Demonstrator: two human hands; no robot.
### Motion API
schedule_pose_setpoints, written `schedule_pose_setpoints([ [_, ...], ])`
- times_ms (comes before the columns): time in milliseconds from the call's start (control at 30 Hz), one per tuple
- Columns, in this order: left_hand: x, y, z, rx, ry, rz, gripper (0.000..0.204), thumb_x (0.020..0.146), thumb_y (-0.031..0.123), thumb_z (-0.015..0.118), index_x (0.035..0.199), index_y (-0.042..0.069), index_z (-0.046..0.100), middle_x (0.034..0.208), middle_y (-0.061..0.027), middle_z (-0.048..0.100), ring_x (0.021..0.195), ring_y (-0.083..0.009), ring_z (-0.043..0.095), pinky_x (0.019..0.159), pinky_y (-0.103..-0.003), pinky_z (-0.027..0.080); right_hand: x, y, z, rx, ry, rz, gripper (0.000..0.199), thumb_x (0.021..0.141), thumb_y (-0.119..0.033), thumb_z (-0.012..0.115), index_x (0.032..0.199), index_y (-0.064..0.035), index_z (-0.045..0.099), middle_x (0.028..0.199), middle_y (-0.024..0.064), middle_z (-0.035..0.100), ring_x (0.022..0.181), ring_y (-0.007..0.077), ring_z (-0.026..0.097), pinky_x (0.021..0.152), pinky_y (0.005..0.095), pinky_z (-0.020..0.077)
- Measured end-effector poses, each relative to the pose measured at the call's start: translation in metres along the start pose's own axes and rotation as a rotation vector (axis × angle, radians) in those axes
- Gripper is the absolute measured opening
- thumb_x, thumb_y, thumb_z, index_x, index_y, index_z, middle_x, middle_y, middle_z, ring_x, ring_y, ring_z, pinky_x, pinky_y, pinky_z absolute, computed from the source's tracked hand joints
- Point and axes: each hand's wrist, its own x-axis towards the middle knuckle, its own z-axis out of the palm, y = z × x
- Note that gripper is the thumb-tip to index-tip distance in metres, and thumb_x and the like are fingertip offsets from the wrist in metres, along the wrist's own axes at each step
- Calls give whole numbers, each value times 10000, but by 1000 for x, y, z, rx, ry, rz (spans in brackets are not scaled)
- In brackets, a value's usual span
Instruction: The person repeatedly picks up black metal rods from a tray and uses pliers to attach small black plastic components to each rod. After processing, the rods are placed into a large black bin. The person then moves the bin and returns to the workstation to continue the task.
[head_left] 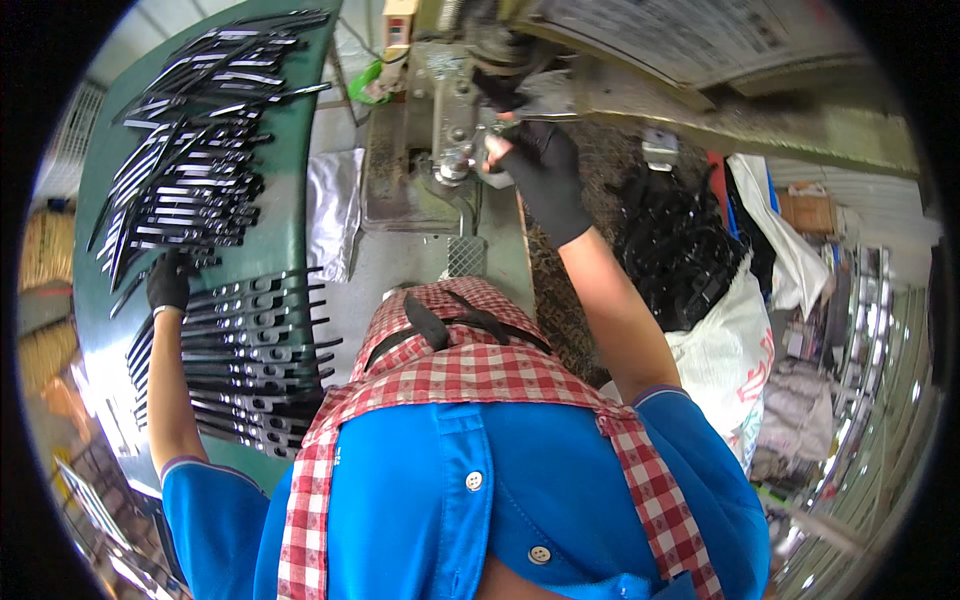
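Right hand pinches a metal part at the press — left hand, grip unclear, rests on black blades.

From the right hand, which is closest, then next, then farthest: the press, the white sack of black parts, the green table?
From the right hand:
1. Press, touching it, just left.
2. White sack, lower right.
3. Green table, far left.

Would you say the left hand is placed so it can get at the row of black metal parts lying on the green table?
Probably yes: the left hand already rests at the edge of the row of black metal parts on the green table, with nothing lying between them.
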Motion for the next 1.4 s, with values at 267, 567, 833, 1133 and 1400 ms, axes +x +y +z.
schedule_pose_setpoints([
  [267, -7, -9, -17, 242, 74, 254, 203, 832, 105, 535, 1021, 114, 610, 1102, -139, 589, 1017, -369, 555, 827, -462, 456, -37, 175, -207, -997, 528, 140, 194, 769, -170, 645, 924, -55, 658, 861, 117, 667, 797, 257, 633, 734, 354, 501],
  [567, 21, 104, -102, 92, 183, 392, 249, 828, 57, 577, 1070, 114, 590, 916, -122, 628, 806, -342, 615, 660, -423, 496, -46, 249, -304, -995, 392, 779, 318, 754, -273, 730, 966, -56, 636, 729, 83, 606, 509, 198, 545, 487, 330, 440],
  [833, 28, 269, -164, -414, 31, 501, 262, 865, 217, 604, 1089, 83, 594, 800, -175, 629, 709, -360, 627, 603, -409, 489, -66, 48, -156, 789, 535, 415, 163, 895, -235, 596, 971, -91, 606, 902, 82, 598, 764, 179, 564, 578, 272, 465],
  [1133, 30, 360, -189, -545, -171, 715, 403, 929, 451, 473, 917, 60, 569, 640, -186, 563, 647, -402, 580, 567, -474, 422, -57, 6, -72, 1055, 53, 164, 252, 937, -321, 495, 1038, -102, 570, 1056, 146, 564, 744, 254, 566, 654, 345, 501],
  [1400, 27, 348, -184, -697, -429, 748, 431, 929, 430, 502, 833, 20, 597, 628, -211, 546, 632, -415, 565, 555, -462, 410, -48, -19, -60, 678, -232, -29, 347, 823, -282, 678, 1063, -66, 552, 1145, 202, 570, 949, 305, 607, 798, 414, 527],
])
